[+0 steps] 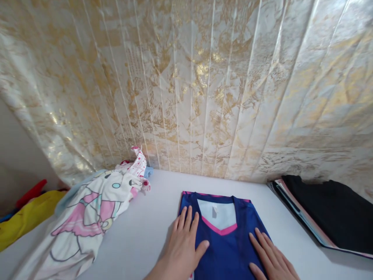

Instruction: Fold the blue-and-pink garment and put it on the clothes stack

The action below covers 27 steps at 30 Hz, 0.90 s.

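Note:
A navy blue shirt (221, 252) with a pink-edged V-neck lies folded on the white table, its collar toward the far wall. A pale lining and a small label show inside the neck opening. My left hand (183, 243) rests flat on the shirt's left side, fingers stretched out and thumb apart. On the right side my right hand (271, 254) lies across the shirt's edge, its fingers also extended. Neither hand grips the fabric. The lower part of the shirt runs out of view at the bottom.
Rumpled clothes, with a white cartoon-print garment (96, 214) on top, lie at left. Beyond them are yellow cloth (29, 214) and red cloth (31, 193). A stack of folded clothes topped by a black shirt (335, 214) sits at right. A gold-patterned wall covering (189, 89) borders the white table (140, 233).

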Tool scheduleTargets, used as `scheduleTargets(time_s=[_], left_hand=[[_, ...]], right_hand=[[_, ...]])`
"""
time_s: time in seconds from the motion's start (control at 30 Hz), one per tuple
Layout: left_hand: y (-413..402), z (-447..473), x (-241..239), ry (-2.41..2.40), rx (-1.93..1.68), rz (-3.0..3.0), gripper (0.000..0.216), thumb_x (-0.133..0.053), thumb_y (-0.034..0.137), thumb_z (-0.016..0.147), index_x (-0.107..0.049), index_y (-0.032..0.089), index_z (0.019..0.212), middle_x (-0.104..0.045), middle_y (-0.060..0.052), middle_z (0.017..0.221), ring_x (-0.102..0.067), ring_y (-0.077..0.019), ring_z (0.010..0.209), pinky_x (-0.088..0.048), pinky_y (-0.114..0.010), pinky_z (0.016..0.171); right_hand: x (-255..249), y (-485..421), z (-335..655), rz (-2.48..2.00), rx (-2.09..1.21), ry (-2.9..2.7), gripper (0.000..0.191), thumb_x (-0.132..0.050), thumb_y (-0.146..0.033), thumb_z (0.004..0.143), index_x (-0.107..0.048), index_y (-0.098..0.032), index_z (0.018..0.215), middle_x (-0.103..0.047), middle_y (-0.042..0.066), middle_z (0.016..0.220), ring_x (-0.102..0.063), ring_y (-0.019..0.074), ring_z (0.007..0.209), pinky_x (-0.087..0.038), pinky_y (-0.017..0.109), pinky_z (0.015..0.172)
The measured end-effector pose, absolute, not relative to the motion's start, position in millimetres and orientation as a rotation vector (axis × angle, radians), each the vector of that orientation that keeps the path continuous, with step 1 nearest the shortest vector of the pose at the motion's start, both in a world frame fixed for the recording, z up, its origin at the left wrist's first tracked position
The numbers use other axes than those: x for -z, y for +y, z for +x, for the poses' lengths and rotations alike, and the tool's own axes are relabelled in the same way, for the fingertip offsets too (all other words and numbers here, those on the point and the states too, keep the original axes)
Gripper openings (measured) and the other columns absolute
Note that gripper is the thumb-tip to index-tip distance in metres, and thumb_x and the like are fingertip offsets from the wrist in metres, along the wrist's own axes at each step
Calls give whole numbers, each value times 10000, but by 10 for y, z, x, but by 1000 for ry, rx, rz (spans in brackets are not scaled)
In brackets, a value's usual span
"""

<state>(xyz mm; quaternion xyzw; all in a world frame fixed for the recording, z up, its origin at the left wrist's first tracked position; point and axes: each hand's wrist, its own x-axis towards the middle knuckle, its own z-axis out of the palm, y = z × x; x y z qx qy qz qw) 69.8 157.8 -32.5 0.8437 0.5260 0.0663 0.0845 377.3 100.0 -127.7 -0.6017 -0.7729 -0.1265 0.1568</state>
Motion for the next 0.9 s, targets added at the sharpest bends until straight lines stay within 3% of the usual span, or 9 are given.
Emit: scheduleTargets(time_s=[0.23,0.4,0.57,0.77,0.9], left_hand=[[1767,812,292,1698,-209,2617,694,-348,521,957,-310,35,1451,-199,-182,1524,-194,-295,1414,-273,-459,1119],[1887,928,335,1815,-225,2586,712,-394,522,937,-371,-6,1414,-289,-247,1477,-265,-347,1384,-297,-483,1095],[1886,924,370,1846,-248,2588,704,-413,521,927,-380,20,1420,-282,-239,1484,-262,-348,1387,-281,-482,1097],[1956,877,482,1921,-237,2632,712,-412,554,925,-391,42,1419,-296,-244,1478,-265,-340,1390,-286,-474,1084],[2052,784,512,1915,-278,2629,638,-431,513,935,-426,81,1405,-326,-204,1477,-291,-314,1385,-297,-461,1078]], right_hand=[[1005,877,3475,-1874,235,-2063,628,-365,-570,915,-419,-204,1423,-339,72,1507,-365,293,1357,-398,481,1058],[675,1160,3387,-1919,18,-2072,616,-308,-534,941,-403,-172,1430,-336,88,1505,-317,256,1384,-340,461,1098],[487,1639,3353,-2048,-45,-2069,621,-310,-486,951,-379,-106,1437,-280,120,1525,-234,242,1416,-266,417,1129],[621,1785,3337,-2067,-69,-2040,670,-333,-540,935,-342,-121,1457,-255,112,1540,-198,243,1429,-196,412,1141],[631,1805,3365,-1928,-249,-1917,677,-416,-550,893,-402,-134,1427,-281,129,1530,-197,262,1429,-153,442,1149]])
